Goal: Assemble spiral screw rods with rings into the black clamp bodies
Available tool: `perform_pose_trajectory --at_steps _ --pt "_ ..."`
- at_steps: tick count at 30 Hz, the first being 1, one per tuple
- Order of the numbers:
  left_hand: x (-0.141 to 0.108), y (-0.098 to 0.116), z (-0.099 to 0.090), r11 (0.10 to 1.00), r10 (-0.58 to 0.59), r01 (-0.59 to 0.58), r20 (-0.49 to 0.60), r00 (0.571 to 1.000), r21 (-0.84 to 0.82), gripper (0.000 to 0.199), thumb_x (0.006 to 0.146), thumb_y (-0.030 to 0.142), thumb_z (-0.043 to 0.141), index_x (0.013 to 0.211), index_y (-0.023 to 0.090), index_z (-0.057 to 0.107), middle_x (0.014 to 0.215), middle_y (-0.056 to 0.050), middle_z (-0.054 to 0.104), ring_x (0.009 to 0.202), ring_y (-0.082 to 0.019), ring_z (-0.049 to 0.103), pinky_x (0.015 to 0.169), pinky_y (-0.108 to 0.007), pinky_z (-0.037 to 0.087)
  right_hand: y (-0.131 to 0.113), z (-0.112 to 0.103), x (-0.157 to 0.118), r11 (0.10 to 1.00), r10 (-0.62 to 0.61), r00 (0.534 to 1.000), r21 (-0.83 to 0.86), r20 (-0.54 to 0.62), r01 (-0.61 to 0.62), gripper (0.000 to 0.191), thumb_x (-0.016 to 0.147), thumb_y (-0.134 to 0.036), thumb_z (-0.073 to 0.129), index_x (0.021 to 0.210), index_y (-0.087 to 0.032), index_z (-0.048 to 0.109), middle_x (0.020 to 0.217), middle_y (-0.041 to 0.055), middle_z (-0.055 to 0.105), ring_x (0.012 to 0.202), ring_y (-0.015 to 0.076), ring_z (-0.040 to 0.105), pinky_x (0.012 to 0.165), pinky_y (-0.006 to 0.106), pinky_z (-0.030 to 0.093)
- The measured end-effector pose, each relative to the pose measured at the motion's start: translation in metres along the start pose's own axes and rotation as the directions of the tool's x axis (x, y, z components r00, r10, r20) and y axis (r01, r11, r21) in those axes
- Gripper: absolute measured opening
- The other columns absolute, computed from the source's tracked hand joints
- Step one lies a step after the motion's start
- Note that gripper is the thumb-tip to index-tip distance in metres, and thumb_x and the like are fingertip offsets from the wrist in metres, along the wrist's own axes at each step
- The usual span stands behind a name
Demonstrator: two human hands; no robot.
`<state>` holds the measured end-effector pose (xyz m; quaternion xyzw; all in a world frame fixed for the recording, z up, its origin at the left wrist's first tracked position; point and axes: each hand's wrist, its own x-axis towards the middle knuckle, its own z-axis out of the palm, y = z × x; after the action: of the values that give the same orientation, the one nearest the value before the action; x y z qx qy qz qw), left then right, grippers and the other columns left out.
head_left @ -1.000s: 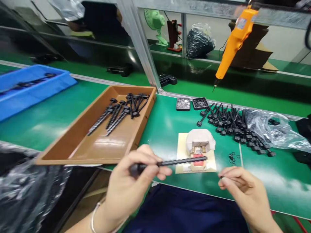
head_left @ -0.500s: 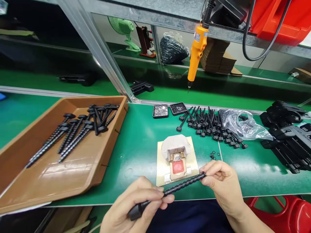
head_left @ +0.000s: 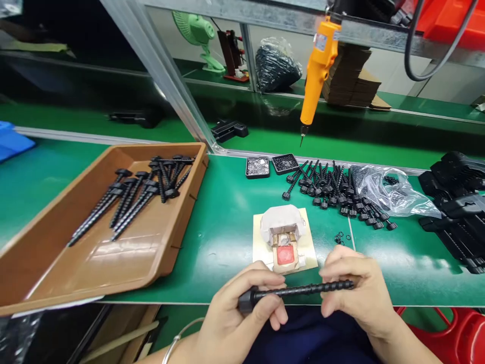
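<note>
My left hand (head_left: 252, 308) grips a long black threaded rod (head_left: 303, 289) near its thick knobbed end, and the rod lies almost level above the table's front edge. Around the rod's thin end is my right hand (head_left: 356, 293), its thumb and fingers apart on either side; whether they touch the rod is hard to tell. Just beyond the hands stands a pale fixture (head_left: 283, 222) with a red pad on a cream board. Small black rings (head_left: 340, 237) lie to its right. Behind them is a pile of similar black rods (head_left: 329, 187).
A brown tray (head_left: 159, 253) holding several black rods fills the left. Two small parts boxes (head_left: 257, 167) sit at the back, below a hanging orange screwdriver (head_left: 318, 71). A clear plastic bag (head_left: 401, 194) and black housings (head_left: 458, 222) are on the right.
The rod has turned closer to level and shifted right with my left hand. My right hand's fingers have opened from their pinch at its thin end. The whole view has shifted slightly.
</note>
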<state>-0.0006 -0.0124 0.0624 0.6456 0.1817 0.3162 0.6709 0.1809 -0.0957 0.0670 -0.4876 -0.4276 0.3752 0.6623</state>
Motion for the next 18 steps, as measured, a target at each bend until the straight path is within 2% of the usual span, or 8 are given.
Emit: perform_pose_trajectory --at_steps 2,5,7,10,12,14,16,18 --pt "-0.002 -0.004 0.003 0.996 -0.061 0.062 0.018 0.998 -0.06 0.013 0.1 0.026 0.055 0.11 0.025 0.063 0.073 0.001 0.064 0.056 -0.009 0.067 0.059 -0.016 0.058 0.0 0.003 -0.001 0.999 -0.041 0.999 -0.023 0.033 0.041 0.023 0.068 -0.028 0.094 0.087 -0.031 0.081 0.072 -0.0014 0.07 0.058 0.0099 0.065 0.057 0.014 0.056" --pt "-0.004 -0.006 0.002 0.994 -0.083 0.089 0.11 0.991 -0.055 0.021 0.102 0.03 0.049 0.121 0.023 0.055 0.08 0.0 0.059 0.056 -0.01 0.061 0.056 -0.02 0.055 0.001 0.009 -0.003 0.995 -0.1 0.991 -0.019 0.088 0.102 0.022 0.075 -0.027 0.089 0.095 -0.032 0.08 0.078 -0.0014 0.072 0.064 0.012 0.069 0.063 0.017 0.06" --pt "-0.004 -0.004 -0.003 0.998 -0.052 0.041 0.214 0.975 0.052 0.027 0.103 0.032 0.045 0.129 0.024 0.047 0.09 -0.003 0.057 0.07 -0.013 0.06 0.063 -0.023 0.055 -0.002 0.009 -0.003 0.988 -0.117 0.986 -0.086 0.115 0.127 0.022 0.076 -0.024 0.089 0.095 -0.03 0.08 0.08 -0.0016 0.073 0.066 0.0114 0.07 0.065 0.015 0.059" --pt "0.0 0.002 -0.011 0.973 -0.026 -0.069 0.399 0.917 0.22 0.028 0.104 0.03 0.037 0.132 0.025 0.037 0.107 -0.008 0.052 0.094 -0.019 0.057 0.077 -0.027 0.055 -0.005 0.006 -0.003 0.967 -0.135 0.972 -0.191 0.192 0.172 0.013 0.081 -0.02 0.084 0.092 -0.024 0.079 0.08 0.0002 0.074 0.068 0.0108 0.07 0.067 0.013 0.058" --pt "0.003 0.005 -0.014 0.957 -0.022 -0.121 0.48 0.877 0.265 0.028 0.105 0.026 0.032 0.132 0.026 0.028 0.112 -0.009 0.048 0.096 -0.018 0.055 0.079 -0.027 0.055 -0.003 0.006 -0.004 0.948 -0.187 0.953 -0.209 0.24 0.239 0.005 0.086 -0.019 0.08 0.09 -0.019 0.077 0.079 0.003 0.073 0.067 0.0113 0.07 0.066 0.014 0.057" --pt "0.006 0.006 -0.013 0.94 -0.01 -0.172 0.53 0.848 0.293 0.032 0.104 0.025 0.032 0.134 0.026 0.02 0.114 -0.009 0.045 0.096 -0.018 0.055 0.082 -0.028 0.055 0.002 0.007 -0.006 0.929 -0.236 0.933 -0.217 0.273 0.299 0.004 0.088 -0.015 0.077 0.091 -0.016 0.075 0.08 0.0052 0.072 0.067 0.0118 0.07 0.065 0.015 0.057" --pt "0.006 0.005 -0.011 0.926 0.002 -0.211 0.556 0.831 0.312 0.038 0.103 0.028 0.036 0.134 0.026 0.015 0.114 -0.01 0.045 0.097 -0.02 0.056 0.086 -0.032 0.055 0.006 0.008 -0.009 0.911 -0.241 0.922 -0.256 0.303 0.322 0.011 0.086 -0.009 0.076 0.095 -0.015 0.073 0.083 0.0057 0.071 0.071 0.0124 0.07 0.068 0.017 0.057" --pt "0.004 0.003 -0.008 0.931 -0.015 -0.178 0.521 0.854 0.319 0.041 0.101 0.029 0.042 0.133 0.026 0.016 0.107 -0.008 0.05 0.091 -0.019 0.058 0.084 -0.033 0.056 0.007 0.007 -0.012 0.867 -0.277 0.904 -0.32 0.327 0.381 0.014 0.088 -0.007 0.074 0.099 -0.014 0.071 0.084 0.0064 0.071 0.072 0.0134 0.07 0.068 0.019 0.058"
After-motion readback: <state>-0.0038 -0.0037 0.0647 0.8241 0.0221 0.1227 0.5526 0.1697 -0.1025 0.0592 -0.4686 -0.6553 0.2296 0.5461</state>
